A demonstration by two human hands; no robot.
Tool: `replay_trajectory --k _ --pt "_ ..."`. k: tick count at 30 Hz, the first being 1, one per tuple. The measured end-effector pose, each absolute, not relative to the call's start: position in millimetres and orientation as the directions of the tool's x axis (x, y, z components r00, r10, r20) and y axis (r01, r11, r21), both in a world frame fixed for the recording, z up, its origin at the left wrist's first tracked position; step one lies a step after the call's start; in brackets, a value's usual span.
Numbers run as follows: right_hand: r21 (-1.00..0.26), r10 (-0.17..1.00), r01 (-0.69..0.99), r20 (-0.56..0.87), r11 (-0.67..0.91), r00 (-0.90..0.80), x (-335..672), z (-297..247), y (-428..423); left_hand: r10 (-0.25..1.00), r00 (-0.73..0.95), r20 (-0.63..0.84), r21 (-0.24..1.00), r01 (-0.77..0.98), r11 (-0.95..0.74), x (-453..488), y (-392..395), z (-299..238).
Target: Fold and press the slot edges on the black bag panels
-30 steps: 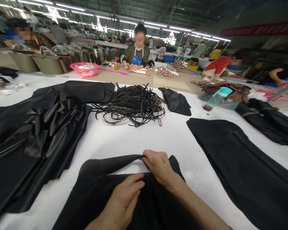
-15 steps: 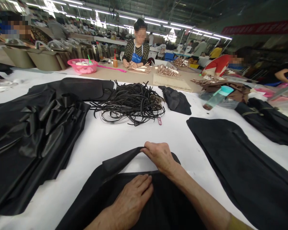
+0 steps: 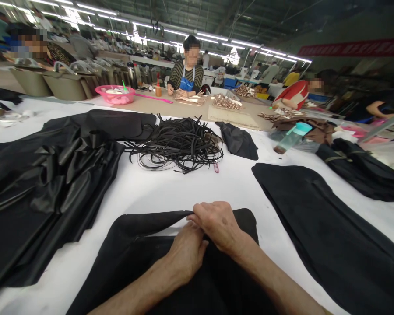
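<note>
Near edge of the white table (image 3: 184,188), dead centre at 6 o'clock: a black fabric piece (image 3: 134,253) lies flat, with its far edge lifted into a thin fold running toward 9 o'clock. We note the right hand (image 3: 218,225) knuckles-up on that far edge, its fingers drawn together and pinched on the fold at its left tip. The left hand (image 3: 187,251) lies just at the right hand's 7 o'clock, touching it, palm down on the fabric. Its fingers are held together, but the tips are tucked under the right hand, so we cannot tell whether they pinch the cloth or only press on it. At 12 o'clock from the hands, well apart across bare table, sits a tangle of black straps (image 3: 179,144), with a small pink item (image 3: 216,167) at its near right edge. At 9 to 10 o'clock is a heap of glossy black material (image 3: 52,175), crumpled and folded over itself. At 3 o'clock a large black panel (image 3: 315,227) lies flat, apart from the piece in hand. At 1 o'clock there is a small crumpled black piece (image 3: 238,140), and beyond it a bottle with a teal cap (image 3: 290,138) lies tilted. On the far table we record a pink basin (image 3: 114,94) at 11 o'clock and a seated person in a striped top and blue apron (image 3: 185,76) at 12 o'clock.
</note>
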State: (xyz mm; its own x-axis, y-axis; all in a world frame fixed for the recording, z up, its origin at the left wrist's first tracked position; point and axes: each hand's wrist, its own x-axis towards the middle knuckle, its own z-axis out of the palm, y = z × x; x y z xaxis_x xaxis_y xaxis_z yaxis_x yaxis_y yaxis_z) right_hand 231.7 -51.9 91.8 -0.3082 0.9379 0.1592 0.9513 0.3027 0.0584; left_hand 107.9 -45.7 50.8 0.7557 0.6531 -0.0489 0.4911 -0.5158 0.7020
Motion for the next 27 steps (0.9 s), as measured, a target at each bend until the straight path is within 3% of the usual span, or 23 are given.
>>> replay_trajectory --k 5,12,14,16,18,20,23,27 --pt "0.092 0.93 0.953 0.213 0.287 -0.301 240.2 72.0 -48.8 0.643 0.76 -0.094 0.61 0.554 -0.566 114.9 -53.1 43.8" --pt "0.057 0.968 0.99 0.21 0.129 -0.138 260.1 58.2 -54.1 0.59 0.797 -0.126 0.48 0.57 -0.667 111.4 -61.5 40.7" --pt "-0.037 0.973 0.996 0.217 0.086 -0.076 267.6 61.6 -63.7 0.582 0.804 -0.126 0.472 0.564 -0.677 112.9 -60.0 41.5" --pt "-0.222 0.98 0.974 0.199 0.045 0.0 275.1 65.0 -77.6 0.58 0.805 -0.129 0.471 0.564 -0.678 113.9 -58.3 42.0" --pt "-0.417 0.989 0.909 0.137 0.004 0.059 280.7 66.7 -94.2 0.581 0.804 -0.13 0.473 0.565 -0.676 113.8 -57.2 41.7" --pt "-0.527 0.995 0.85 0.069 -0.024 0.071 283.1 66.1 -110.5 0.577 0.807 -0.129 0.476 0.56 -0.678 113.3 -56.8 40.3" --pt "-0.525 1.0 0.851 0.025 0.016 -0.003 280.1 62.2 -127.3 0.563 0.818 -0.119 0.479 0.544 -0.689 113.2 -57.2 37.6" --pt "-0.401 0.996 0.914 -0.02 0.066 -0.081 271.5 55.8 -129.9 0.56 0.821 -0.111 0.456 0.543 -0.705 112.2 -57.3 35.2"
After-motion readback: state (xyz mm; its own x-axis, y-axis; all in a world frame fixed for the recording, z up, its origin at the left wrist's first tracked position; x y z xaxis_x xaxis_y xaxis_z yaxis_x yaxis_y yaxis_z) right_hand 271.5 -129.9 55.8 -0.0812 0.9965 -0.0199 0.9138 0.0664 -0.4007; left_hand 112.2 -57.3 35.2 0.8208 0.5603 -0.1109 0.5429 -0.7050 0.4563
